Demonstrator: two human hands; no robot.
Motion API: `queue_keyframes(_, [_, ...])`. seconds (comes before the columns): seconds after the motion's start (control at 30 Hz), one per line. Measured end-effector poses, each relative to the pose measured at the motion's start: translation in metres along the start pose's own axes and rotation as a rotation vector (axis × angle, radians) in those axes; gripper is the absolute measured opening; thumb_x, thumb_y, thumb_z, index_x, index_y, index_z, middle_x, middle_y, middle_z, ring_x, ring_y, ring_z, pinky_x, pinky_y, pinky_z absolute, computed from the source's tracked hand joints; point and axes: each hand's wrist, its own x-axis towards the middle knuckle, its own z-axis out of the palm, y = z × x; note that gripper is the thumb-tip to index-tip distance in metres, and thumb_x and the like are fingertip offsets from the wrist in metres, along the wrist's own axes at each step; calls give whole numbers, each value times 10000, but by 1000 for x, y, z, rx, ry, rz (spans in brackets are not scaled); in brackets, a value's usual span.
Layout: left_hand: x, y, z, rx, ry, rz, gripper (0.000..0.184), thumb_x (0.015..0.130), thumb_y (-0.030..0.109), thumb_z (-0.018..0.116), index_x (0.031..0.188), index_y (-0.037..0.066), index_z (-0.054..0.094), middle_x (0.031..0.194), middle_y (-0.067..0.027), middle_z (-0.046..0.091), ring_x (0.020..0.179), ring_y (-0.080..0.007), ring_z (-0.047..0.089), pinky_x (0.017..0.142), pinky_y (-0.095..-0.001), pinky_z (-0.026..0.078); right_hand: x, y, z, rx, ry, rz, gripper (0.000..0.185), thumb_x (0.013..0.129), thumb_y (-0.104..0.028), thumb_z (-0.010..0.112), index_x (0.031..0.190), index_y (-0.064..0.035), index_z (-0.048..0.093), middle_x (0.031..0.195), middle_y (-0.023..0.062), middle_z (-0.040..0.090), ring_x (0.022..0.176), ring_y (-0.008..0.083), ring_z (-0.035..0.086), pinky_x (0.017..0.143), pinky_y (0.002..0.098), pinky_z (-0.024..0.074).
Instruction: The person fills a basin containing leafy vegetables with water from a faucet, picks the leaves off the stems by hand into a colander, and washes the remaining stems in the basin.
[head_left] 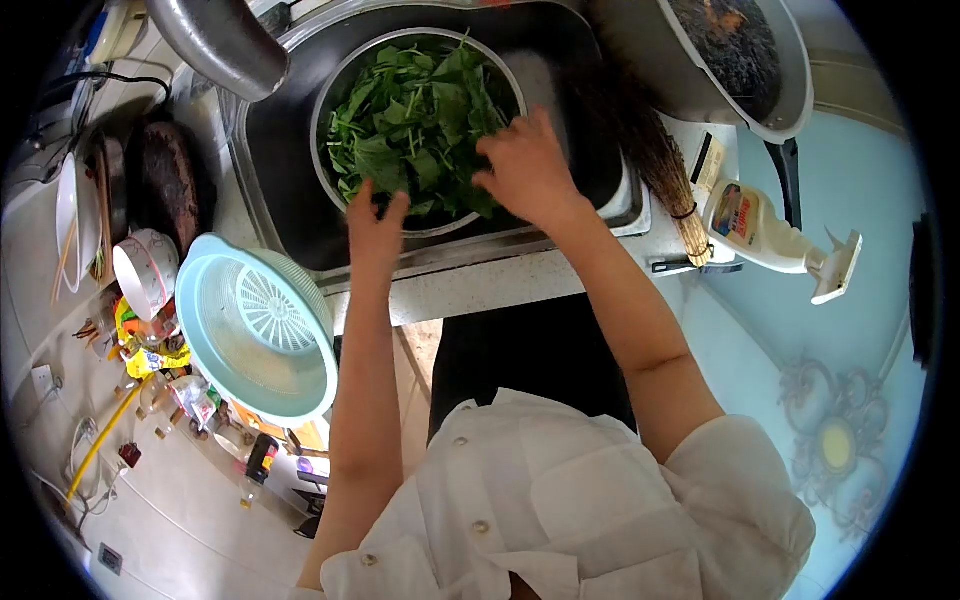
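Note:
Green leafy vegetables (420,120) fill a round metal bowl (322,130) that stands in the dark sink (290,215). At the bowl's near left edge, my left hand (376,235) touches the leaves, its thumb and fingers apart. My right hand (530,170) is over the bowl's right rim with its fingers spread against the leaves. Neither hand is closed round anything.
Left of the sink sits a light blue basin with a strainer (330,375). A metal faucet (225,45) hangs at upper left. To the right are a twig brush (665,165), a spray bottle (765,230) and a large pot (795,75). Bowls and bottles crowd the left.

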Motion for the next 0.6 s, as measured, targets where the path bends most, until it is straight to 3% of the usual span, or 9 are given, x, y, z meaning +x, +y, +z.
queue_keyframes(0.07, [-12, -8, 10, 424, 9, 227, 760, 752, 237, 670, 1359, -25, 296, 1231, -269, 407, 1111, -382, 478, 900, -400, 429, -5, -7, 21, -481, -141, -32, 280, 730, -244, 697, 946, -70, 661, 879, 164, 630, 1034, 279, 523, 1017, 454, 267])
queue_keyframes(0.1, [-15, -10, 16, 608, 61, 373, 799, 683, 150, 688, 1364, 20, 291, 1185, -263, 421, 994, -410, 538, 822, -424, 470, -3, -7, 39, -480, -141, -32, 280, 730, -244, 697, 946, -70, 661, 879, 164, 630, 1034, 279, 523, 1017, 454, 267])
queue_keyframes(0.2, [-7, 5, 33, 827, -40, 284, 794, 676, 119, 680, 1372, 94, 299, 1205, -265, 399, 874, -419, 584, 758, -420, 497, 14, -12, 66, -452, -57, -90, 322, 685, -256, 717, 937, -61, 668, 876, 179, 633, 960, 286, 566, 983, 423, 333])
queue_keyframes(0.23, [0, 1, 33, 806, 38, 341, 647, 668, 87, 673, 1277, 107, 457, 1137, -238, 499, 797, -374, 615, 705, -381, 503, 21, -17, 55, -227, -142, 12, 279, 690, -207, 691, 913, -42, 661, 848, 188, 640, 945, 316, 588, 947, 420, 383])
queue_keyframes(0.27, [13, -2, 28, 805, 40, 339, 647, 668, 87, 673, 1277, 107, 457, 1137, -238, 499, 797, -374, 615, 705, -381, 503, 28, -18, 48, -1, -227, 111, 236, 695, -158, 664, 889, -23, 654, 821, 196, 648, 929, 346, 609, 912, 416, 432])
queue_keyframes(0.3, [28, -6, 18, 587, 29, 358, 540, 668, 71, 672, 1189, 85, 529, 1054, -215, 557, 780, -333, 621, 690, -357, 496, 33, -13, 48, 194, -116, 146, 283, 668, -172, 674, 894, -5, 649, 857, 183, 654, 918, 330, 620, 803, 394, 500])
queue_keyframes(0.37, [26, 10, 8, 194, 84, 364, 286, 677, 35, 669, 962, 24, 655, 810, -116, 657, 721, -182, 614, 649, -287, 472, 42, -1, 34, 282, -41, 109, 308, 667, -176, 672, 924, -8, 646, 881, 185, 649, 896, 320, 621, 783, 390, 495])
queue_keyframes(0.43, [21, 29, -9, 117, 63, 309, 284, 690, 23, 662, 974, 24, 650, 822, -99, 653, 719, -149, 599, 650, -270, 467, 51, 4, 9, 365, 41, 61, 335, 666, -181, 669, 954, -12, 643, 906, 188, 643, 873, 310, 621, 763, 386, 490])
queue_keyframes(0.6, [8, 67, -32, -159, -45, 295, 280, 719, 5, 659, 998, 14, 644, 851, -60, 638, 741, -98, 577, 656, -246, 460, 59, -6, -41, 366, -193, -39, 375, 699, -231, 673, 984, 9, 628, 921, 197, 637, 889, 318, 617, 777, 374, 489])
